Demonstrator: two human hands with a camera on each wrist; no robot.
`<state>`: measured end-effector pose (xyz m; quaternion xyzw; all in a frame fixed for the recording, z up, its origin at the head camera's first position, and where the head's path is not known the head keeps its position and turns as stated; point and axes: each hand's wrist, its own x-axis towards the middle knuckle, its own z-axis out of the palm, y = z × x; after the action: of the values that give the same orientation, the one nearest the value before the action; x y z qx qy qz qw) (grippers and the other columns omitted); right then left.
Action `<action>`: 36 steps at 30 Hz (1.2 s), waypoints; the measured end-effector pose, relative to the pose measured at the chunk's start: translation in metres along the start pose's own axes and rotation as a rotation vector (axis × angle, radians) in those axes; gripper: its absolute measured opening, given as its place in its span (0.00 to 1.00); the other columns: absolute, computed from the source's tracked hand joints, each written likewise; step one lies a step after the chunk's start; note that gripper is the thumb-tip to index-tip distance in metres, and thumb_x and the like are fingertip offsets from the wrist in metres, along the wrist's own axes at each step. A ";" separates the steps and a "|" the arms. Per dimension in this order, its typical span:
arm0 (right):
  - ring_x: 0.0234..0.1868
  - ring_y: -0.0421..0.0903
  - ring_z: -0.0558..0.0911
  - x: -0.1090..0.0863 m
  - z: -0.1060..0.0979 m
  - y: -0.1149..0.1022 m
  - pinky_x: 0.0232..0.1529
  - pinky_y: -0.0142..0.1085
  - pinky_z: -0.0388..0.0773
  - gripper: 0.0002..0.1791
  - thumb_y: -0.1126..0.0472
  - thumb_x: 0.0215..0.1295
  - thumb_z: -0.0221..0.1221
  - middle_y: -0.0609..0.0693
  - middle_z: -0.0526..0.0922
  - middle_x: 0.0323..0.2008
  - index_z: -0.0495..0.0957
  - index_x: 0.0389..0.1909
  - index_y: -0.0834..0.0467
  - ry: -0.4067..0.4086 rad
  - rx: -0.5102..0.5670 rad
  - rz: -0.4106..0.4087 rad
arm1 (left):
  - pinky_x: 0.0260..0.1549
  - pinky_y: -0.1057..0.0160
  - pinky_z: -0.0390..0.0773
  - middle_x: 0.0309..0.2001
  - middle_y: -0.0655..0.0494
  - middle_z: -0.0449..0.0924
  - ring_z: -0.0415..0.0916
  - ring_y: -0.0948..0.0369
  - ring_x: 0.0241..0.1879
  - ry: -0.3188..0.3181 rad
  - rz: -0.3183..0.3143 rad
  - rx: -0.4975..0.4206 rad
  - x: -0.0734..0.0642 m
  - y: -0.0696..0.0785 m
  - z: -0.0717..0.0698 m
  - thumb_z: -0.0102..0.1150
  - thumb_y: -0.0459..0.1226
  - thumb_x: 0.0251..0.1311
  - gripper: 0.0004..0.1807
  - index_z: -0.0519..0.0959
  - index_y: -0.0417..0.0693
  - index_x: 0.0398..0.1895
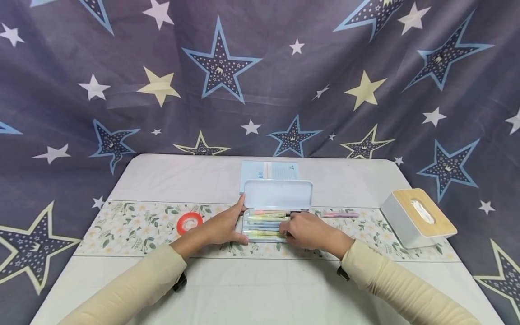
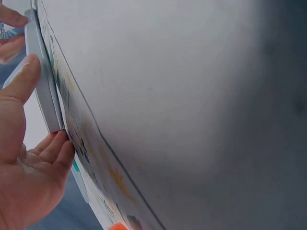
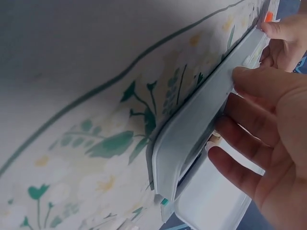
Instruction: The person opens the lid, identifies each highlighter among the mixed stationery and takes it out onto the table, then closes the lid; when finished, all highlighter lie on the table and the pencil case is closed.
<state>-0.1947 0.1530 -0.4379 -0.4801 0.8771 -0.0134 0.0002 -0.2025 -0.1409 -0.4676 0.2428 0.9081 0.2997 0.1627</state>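
An open pencil case [image 1: 278,195] lies on the table, its pale lid tipped back and several pastel pens [image 1: 264,221] side by side inside. My left hand [image 1: 223,224] grips the case's left end, thumb at the front wall and fingers round the corner by the hinge. Over the right part of the case is my right hand [image 1: 307,231], fingers reaching in among the pens. In the right wrist view its thumb [image 3: 244,79] rests by the front rim, with the other fingers loosely bent over the inside; no pen shows between them.
A purple-pink pen [image 1: 340,215] lies right of the case. Behind the lid is a light blue booklet [image 1: 284,169]. A red tape roll [image 1: 189,223] sits at left, and a tissue box [image 1: 420,216] with a wooden top stands at right. A flowered strip [image 1: 134,228] crosses the white table.
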 end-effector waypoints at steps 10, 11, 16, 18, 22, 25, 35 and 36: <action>0.27 0.38 0.72 0.003 0.002 0.002 0.29 0.30 0.70 0.05 0.63 0.64 0.66 0.40 0.81 0.25 0.83 0.35 0.48 -0.020 0.051 0.006 | 0.74 0.47 0.62 0.76 0.52 0.64 0.59 0.52 0.77 0.002 0.004 -0.006 -0.001 0.000 0.000 0.77 0.56 0.50 0.76 0.25 0.47 0.82; 0.26 0.38 0.70 0.003 0.003 0.002 0.30 0.30 0.68 0.05 0.63 0.64 0.66 0.39 0.79 0.23 0.82 0.33 0.48 -0.022 0.074 0.011 | 0.74 0.47 0.62 0.76 0.52 0.64 0.59 0.52 0.77 0.002 0.003 -0.004 -0.001 0.000 0.000 0.77 0.57 0.50 0.76 0.25 0.47 0.82; 0.28 0.36 0.65 0.004 0.005 0.007 0.35 0.30 0.65 0.08 0.66 0.63 0.65 0.39 0.73 0.24 0.78 0.32 0.50 -0.037 0.194 0.031 | 0.73 0.48 0.63 0.76 0.52 0.64 0.59 0.52 0.77 0.000 0.004 0.006 0.000 0.000 0.000 0.76 0.57 0.50 0.76 0.25 0.47 0.82; 0.29 0.37 0.66 0.004 0.006 0.009 0.36 0.32 0.68 0.08 0.67 0.62 0.66 0.40 0.75 0.26 0.79 0.33 0.51 -0.030 0.217 0.012 | 0.73 0.48 0.63 0.76 0.51 0.64 0.59 0.52 0.77 0.000 0.008 0.008 0.000 0.000 0.000 0.77 0.56 0.50 0.76 0.25 0.46 0.82; 0.31 0.36 0.69 0.000 0.005 0.012 0.42 0.36 0.73 0.06 0.64 0.64 0.68 0.41 0.81 0.30 0.84 0.40 0.52 -0.004 0.230 -0.031 | 0.73 0.48 0.62 0.76 0.51 0.64 0.59 0.52 0.77 0.001 0.008 0.015 0.000 0.000 0.000 0.76 0.57 0.50 0.76 0.25 0.46 0.82; 0.32 0.36 0.71 -0.005 0.003 0.014 0.45 0.37 0.75 0.10 0.62 0.66 0.67 0.41 0.85 0.34 0.86 0.47 0.51 0.010 0.236 -0.034 | 0.73 0.48 0.63 0.76 0.52 0.64 0.59 0.53 0.77 0.000 0.005 0.015 0.000 0.000 0.000 0.76 0.57 0.50 0.76 0.25 0.47 0.82; 0.43 0.41 0.84 -0.023 -0.007 0.027 0.47 0.37 0.80 0.12 0.63 0.65 0.68 0.42 0.90 0.44 0.88 0.49 0.52 0.098 0.249 -0.033 | 0.73 0.48 0.63 0.75 0.52 0.65 0.60 0.53 0.76 0.003 0.007 0.006 0.000 0.001 0.000 0.77 0.56 0.49 0.77 0.25 0.46 0.82; 0.42 0.40 0.84 -0.025 -0.008 0.029 0.47 0.37 0.80 0.13 0.64 0.65 0.68 0.42 0.90 0.43 0.88 0.49 0.52 0.111 0.250 -0.030 | 0.73 0.48 0.63 0.75 0.52 0.65 0.60 0.53 0.76 0.004 0.009 0.010 0.000 0.001 0.000 0.78 0.56 0.49 0.76 0.25 0.46 0.82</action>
<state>-0.2056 0.1897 -0.4314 -0.4880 0.8600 -0.1490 0.0114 -0.2023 -0.1402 -0.4674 0.2471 0.9088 0.2965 0.1586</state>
